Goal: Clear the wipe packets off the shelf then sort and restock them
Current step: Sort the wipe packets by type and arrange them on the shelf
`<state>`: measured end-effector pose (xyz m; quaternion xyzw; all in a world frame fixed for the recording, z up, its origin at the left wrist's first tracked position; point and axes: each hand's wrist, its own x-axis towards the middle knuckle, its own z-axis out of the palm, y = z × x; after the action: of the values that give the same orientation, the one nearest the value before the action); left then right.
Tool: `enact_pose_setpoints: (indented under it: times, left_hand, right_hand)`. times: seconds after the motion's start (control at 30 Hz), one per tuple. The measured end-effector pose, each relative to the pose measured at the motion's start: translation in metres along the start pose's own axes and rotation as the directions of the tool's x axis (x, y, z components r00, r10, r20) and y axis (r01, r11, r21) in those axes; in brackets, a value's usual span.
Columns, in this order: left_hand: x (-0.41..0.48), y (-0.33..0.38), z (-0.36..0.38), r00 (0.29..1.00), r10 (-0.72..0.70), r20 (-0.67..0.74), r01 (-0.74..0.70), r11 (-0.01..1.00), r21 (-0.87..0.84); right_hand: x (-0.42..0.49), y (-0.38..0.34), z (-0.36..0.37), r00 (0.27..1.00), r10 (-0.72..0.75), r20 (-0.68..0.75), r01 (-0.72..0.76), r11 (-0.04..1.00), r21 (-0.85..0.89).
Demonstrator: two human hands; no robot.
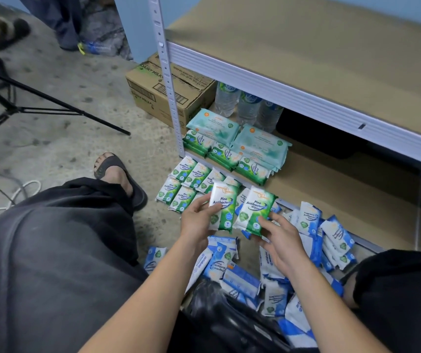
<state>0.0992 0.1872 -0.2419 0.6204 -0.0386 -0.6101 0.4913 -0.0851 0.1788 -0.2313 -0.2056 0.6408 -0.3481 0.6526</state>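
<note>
Your left hand (199,220) and right hand (280,240) each have fingers pinching a green packet (223,207), long axes upright, labels facing you.

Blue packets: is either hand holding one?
No, the left hand and right hand each hold a green packet.

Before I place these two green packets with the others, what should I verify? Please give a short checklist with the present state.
1. Left hand grip on its green Pine packet: ok.
2. Right hand grip on the second green Pine packet: ok.
3. Both labels match the green rows on the floor: ok.
4. Bare room on the bottom shelf board: ok.
5. Blue packets sorted: not ok, loose pile.
6. Packet seals intact: cannot tell.
</note>
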Motion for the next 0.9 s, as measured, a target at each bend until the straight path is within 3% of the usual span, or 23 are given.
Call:
enact_pose_setpoints:
  times: [0.23,0.37,0.6,0.9]
  left_hand:
    - [0.069,-0.021,-0.047,0.957,-0.063,-0.285,0.098,0.989,0.113]
    - [0.117,-0.008,-0.085,0.908,0.042,-0.417,0.098,0.946,0.309]
    - [0.198,0.029,-0.123,0.888,0.202,-0.412,0.061,0.838,0.542]
    - [0.27,0.049,-0.142,0.957,0.096,-0.275,0.066,0.847,0.528]
  right_hand:
    - [0.037,0.046,0.017,0.979,0.151,-0.138,-0.185,0.938,-0.292]
    - [0.064,0.071,0.044,0.972,0.217,-0.095,-0.237,0.887,-0.397]
    - [0.117,0.094,0.121,0.974,0.224,-0.04,-0.208,0.806,-0.555]
    - [0.182,0.106,0.209,0.972,0.217,-0.089,-0.23,0.819,-0.525]
